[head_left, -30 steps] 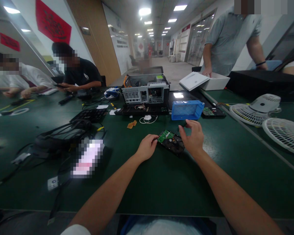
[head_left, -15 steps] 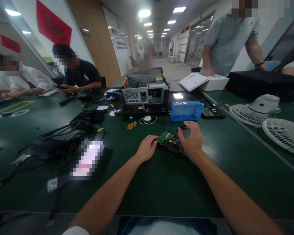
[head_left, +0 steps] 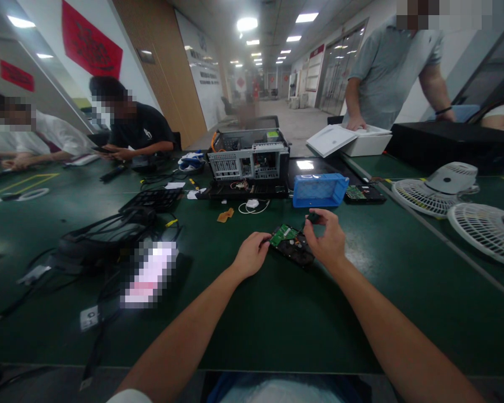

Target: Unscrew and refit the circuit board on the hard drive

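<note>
A hard drive (head_left: 293, 246) lies on the green table with its green circuit board facing up. My left hand (head_left: 252, 254) is closed on the drive's left end, thumb and fingers pinching the edge. Over the right side of the drive, my right hand (head_left: 328, 238) pinches the dark handle of a small screwdriver (head_left: 313, 218). Its thin shaft slants down toward the board; the tip is too small to make out. Just beyond the drive stands a blue plastic bin (head_left: 320, 192) tipped with its open side toward me.
An opened computer case (head_left: 247, 159) stands behind. A second drive (head_left: 364, 193) and white fan parts (head_left: 485, 232) are to the right. Black cabled gear (head_left: 105, 238) and a lit phone (head_left: 151, 274) lie left. A person (head_left: 392, 78) handles a white box (head_left: 367, 143) across the table.
The fingers of my right hand have shifted slightly around the screwdriver, showing more of its dark handle. My left hand and the hard drive stay in place.
</note>
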### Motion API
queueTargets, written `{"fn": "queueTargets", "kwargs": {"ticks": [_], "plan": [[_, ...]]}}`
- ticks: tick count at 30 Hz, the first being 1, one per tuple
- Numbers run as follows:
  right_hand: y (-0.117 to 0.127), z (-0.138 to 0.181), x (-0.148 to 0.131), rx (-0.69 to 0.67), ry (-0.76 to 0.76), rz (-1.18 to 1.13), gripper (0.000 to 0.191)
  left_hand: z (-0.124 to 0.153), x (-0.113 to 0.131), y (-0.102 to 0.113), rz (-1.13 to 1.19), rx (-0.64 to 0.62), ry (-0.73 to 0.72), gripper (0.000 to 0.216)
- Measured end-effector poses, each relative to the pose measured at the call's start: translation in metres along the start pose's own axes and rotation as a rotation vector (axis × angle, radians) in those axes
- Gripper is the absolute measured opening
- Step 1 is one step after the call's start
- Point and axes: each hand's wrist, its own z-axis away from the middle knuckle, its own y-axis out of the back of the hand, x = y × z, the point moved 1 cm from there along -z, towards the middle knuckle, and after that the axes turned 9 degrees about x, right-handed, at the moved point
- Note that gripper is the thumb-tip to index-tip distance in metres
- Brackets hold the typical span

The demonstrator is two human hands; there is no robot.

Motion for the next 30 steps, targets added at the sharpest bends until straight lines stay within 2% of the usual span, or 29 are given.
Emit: {"fn": "queueTargets", "kwargs": {"ticks": [4,13,21,30], "plan": [[-0.0005,0.0011,-0.0010,-0.002,0.011,0.058,0.038,-0.0013,0.0004,-0.0008,-0.015,0.017,-0.035,0.031],[0.0025,-0.0054,-0.0056,-0.039,0.062,0.025,0.041,0.0005,0.0046,0.0024,-0.004,0.008,-0.012,0.030],[0.0006,-0.0037,-0.0010,0.059,0.049,0.034,0.038,0.0001,0.0035,0.0026,0.003,0.007,-0.014,0.030],[-0.0024,-0.0008,0.0018,0.052,0.046,-0.057,0.038,-0.0002,0.0010,0.0014,0.024,0.015,-0.031,0.029]]}}
